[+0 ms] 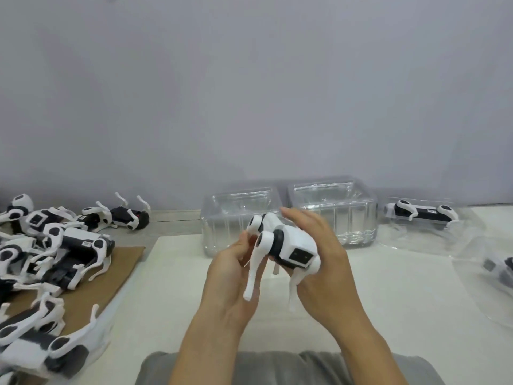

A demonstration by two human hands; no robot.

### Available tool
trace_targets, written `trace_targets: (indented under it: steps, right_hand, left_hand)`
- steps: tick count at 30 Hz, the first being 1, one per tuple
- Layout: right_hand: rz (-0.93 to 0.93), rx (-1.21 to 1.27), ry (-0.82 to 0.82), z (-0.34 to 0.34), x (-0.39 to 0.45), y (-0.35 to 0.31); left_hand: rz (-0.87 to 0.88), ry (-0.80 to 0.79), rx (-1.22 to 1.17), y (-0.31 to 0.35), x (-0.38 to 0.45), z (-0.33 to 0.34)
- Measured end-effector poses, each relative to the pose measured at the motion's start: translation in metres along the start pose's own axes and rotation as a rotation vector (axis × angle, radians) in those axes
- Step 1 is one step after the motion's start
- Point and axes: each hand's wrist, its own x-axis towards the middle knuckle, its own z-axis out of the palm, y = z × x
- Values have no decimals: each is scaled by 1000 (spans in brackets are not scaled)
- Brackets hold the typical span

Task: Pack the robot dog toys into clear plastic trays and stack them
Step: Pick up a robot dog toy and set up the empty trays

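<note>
Both hands, the left hand (230, 276) and right hand (319, 262), clasp a white robot dog toy (283, 248), their palms hiding its far legs, while a packed tray (497, 279) is cut off at right.

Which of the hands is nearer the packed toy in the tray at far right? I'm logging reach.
Right. The right hand holds the robot dog on the side toward the packed toy; the left hand grips a leg farther left.

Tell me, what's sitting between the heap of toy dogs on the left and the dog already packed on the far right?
In the head view, two stacks of empty clear trays stand there, with both hands holding a toy dog just before them.
</note>
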Motion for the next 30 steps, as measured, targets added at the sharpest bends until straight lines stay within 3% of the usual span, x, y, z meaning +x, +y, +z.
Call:
trace_targets:
  steps: [2,4,7,9,14,19,22,30]
  right_hand:
    - [-7,108,13,2,7,-5]
    - [42,184,58,0,17,-7]
    - [43,42,145,-14,31,1]
    - [90,-29,184,-28,38,9]
    - [166,-339,66,-51,42,23]
    - [117,-377,-12,-40,44,20]
    - [138,-313,-95,-29,43,17]
    - [231,-417,-365,0,35,19]
  left_hand:
    - [54,-33,160,7,-3,-5]
    - [202,78,427,15,-1,-15]
    - [543,311,837,21,7,-37]
    - [602,279,987,14,15,-51]
    - [435,119,958,-7,38,-61]
    - [280,-62,999,-15,42,-65]
    - [269,-61,940,-14,43,-67]
    - [253,6,805,-8,49,-72]
